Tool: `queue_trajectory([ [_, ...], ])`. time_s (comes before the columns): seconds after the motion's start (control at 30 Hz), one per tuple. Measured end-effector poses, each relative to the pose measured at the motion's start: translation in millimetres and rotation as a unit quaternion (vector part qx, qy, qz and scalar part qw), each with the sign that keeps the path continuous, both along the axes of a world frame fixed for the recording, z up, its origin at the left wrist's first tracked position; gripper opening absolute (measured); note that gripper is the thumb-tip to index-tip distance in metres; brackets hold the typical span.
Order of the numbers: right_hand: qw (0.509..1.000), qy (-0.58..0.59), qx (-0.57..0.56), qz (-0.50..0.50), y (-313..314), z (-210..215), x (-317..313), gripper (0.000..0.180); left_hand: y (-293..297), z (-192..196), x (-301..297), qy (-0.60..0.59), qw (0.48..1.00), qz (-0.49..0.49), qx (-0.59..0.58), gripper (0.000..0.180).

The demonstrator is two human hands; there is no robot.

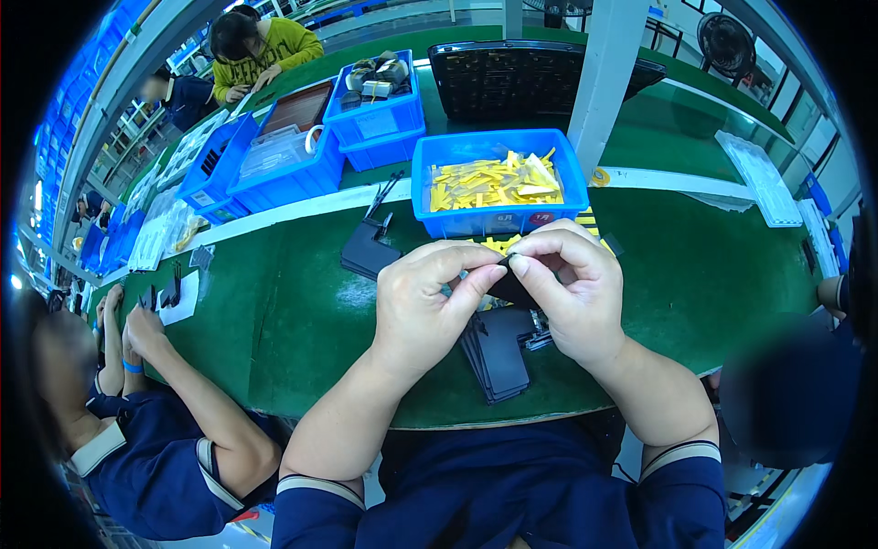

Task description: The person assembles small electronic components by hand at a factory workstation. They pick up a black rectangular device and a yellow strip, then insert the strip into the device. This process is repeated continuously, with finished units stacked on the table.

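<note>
Left hand (412, 297) and right hand (583, 291) near each other, both pinched on one black piece (516, 285), held above the green table (306, 306). Piece partly hidden by the grip; full outline cannot be told. Fanned stack of black plates (498, 357) lies nearer the body; second black stack (368, 251) left of the hands. Blue bin (450, 224) with yellow strips (480, 186) stands beyond.
</note>
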State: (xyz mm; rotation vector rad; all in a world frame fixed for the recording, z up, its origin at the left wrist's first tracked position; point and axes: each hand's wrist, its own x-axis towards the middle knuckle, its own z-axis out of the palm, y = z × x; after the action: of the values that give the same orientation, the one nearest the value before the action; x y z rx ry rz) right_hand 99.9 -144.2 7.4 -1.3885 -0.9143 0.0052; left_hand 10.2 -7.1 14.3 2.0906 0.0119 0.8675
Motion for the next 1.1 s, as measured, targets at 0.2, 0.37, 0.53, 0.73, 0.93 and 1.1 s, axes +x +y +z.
queue_trajectory([
  [0.2, 0.998, -0.062, 0.006, 0.009, 0.4, -2.3, 2.4, 0.007, 7.3, -0.4, -3.0, 0.102, 0.970, -0.072, -0.210, 0.013],
  [0.37, 0.998, -0.052, 0.014, 0.009, -0.1, -3.4, 1.4, 0.007, 8.1, 4.0, -2.5, 0.066, 0.983, -0.088, -0.144, 0.011],
  [0.53, 0.998, -0.060, 0.028, 0.013, -3.9, 3.6, -1.4, 0.008, 11.8, 11.6, -5.6, 0.053, 0.996, -0.070, -0.010, 0.011],
  [0.73, 0.997, -0.040, 0.055, 0.034, -4.3, 3.7, -1.9, 0.007, 17.8, 12.6, -6.9, 0.047, 0.995, -0.086, 0.007, 0.011],
  [0.93, 0.997, 0.013, 0.054, 0.050, -4.5, 3.9, -4.9, 0.009, 13.7, 13.2, -8.0, 0.027, 0.997, -0.070, 0.014, 0.010],
  [1.1, 0.994, -0.101, -0.038, 0.036, -7.1, 17.7, 3.1, 0.016, 15.4, 11.5, -8.5, 0.026, 0.998, -0.036, 0.039, 0.010],
])
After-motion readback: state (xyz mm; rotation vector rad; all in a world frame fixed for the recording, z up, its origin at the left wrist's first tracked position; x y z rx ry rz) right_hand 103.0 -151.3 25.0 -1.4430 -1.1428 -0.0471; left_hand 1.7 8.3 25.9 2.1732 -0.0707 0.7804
